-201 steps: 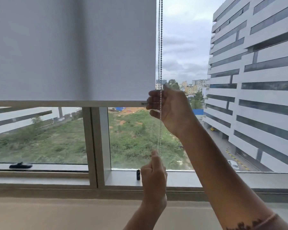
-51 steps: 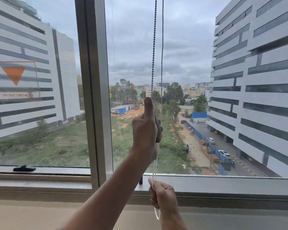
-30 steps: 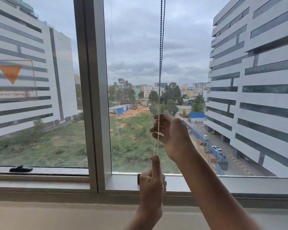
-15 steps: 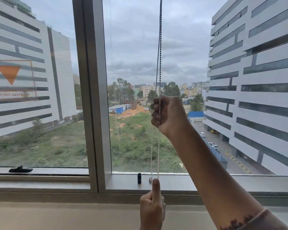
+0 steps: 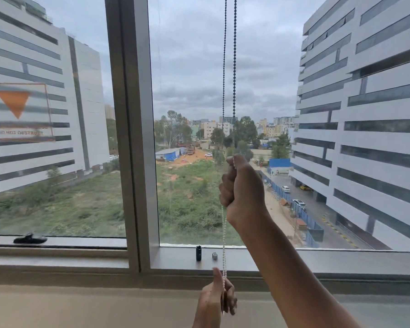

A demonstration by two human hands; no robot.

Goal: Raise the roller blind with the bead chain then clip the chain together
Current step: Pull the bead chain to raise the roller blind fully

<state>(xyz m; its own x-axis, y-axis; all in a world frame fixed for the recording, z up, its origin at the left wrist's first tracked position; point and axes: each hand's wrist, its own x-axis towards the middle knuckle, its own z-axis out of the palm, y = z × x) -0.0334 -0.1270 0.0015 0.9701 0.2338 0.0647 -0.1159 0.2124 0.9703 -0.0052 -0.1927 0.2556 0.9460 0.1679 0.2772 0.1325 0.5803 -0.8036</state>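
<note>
Two strands of chain (image 5: 234, 67) hang before the glass, their top cut off by the frame edge. We fist our right hand (image 5: 243, 192) around them. Our left hand (image 5: 217, 301), partly cropped, pinches the pale lower run below the sill (image 5: 329, 259). No blind shows.

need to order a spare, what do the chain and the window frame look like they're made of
Chain: a string of small round beads, dark against the sky and whitish lower down, so white plastic or painted metal; the look leaves it open. Frame: smooth matte grey with straight, crisp edges, probably coated aluminium.
</note>
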